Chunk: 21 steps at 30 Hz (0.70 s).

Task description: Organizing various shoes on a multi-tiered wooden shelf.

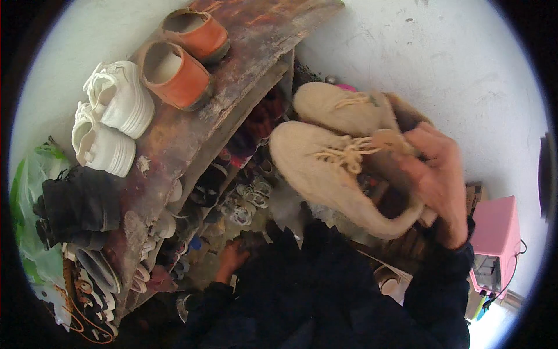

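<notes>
My right hand [436,174] grips a pair of beige lace-up shoes [322,170] by their heel ends, holding them up beside the shelf with toes towards the left. The shoes look slightly blurred. My left hand [233,257] hangs low near my dark clothing, partly hidden, and whether it holds anything cannot be made out. On the worn top board of a shoe rack [174,148] stand orange shoes [178,78], white lace-up sneakers [113,104] and dark footwear [80,205].
Lower shelves hold many shoes, among them pale sneakers [248,200]. A green plastic bag [39,218] hangs at the rack's left end. A white wall [418,52] rises behind. At the right stands a pink toaster oven [495,244] with a black cord.
</notes>
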Available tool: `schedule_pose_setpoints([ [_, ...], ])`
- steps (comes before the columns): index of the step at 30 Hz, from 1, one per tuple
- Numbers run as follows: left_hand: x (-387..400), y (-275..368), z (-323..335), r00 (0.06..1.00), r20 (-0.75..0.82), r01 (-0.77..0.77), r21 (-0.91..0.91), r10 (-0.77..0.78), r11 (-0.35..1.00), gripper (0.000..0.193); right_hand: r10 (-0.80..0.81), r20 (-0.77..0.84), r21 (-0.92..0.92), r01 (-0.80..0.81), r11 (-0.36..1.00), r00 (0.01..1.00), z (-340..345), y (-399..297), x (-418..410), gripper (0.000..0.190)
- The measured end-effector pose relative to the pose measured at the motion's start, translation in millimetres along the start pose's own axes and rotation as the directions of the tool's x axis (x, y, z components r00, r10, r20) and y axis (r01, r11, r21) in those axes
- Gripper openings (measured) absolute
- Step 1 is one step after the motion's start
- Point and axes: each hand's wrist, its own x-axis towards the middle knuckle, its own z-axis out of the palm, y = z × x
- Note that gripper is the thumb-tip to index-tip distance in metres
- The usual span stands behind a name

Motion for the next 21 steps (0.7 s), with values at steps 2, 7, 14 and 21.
schedule_pose_setpoints([
  [2,0.1,1.3,0.4,0.999,-0.027,-0.04,0.014,0.04,0.999,0.057,-0.01,-0.02,-0.005,0.01,1.0,1.0,24.5,-2.2,5.2,0.018],
  [7,-18.6,-19.3,18.1,0.999,-0.019,0.044,-0.029,-0.044,0.999,0.058,-0.137,-0.084,-0.029,0.135,0.99,0.987,98.7,1.7,50.6,0.02],
  [14,-50.7,-30.2,42.7,0.986,-0.025,0.159,-0.186,-0.166,0.97,0.057,-0.158,-0.157,0.034,0.165,0.986,0.975,176.8,17.4,125.9,0.022],
  [21,-59.1,-9.8,45.1,0.971,-0.015,0.231,-0.213,-0.24,0.949,0.062,-0.151,-0.227,0.053,0.167,0.985,0.962,222.7,33.4,163.3,0.021],
])
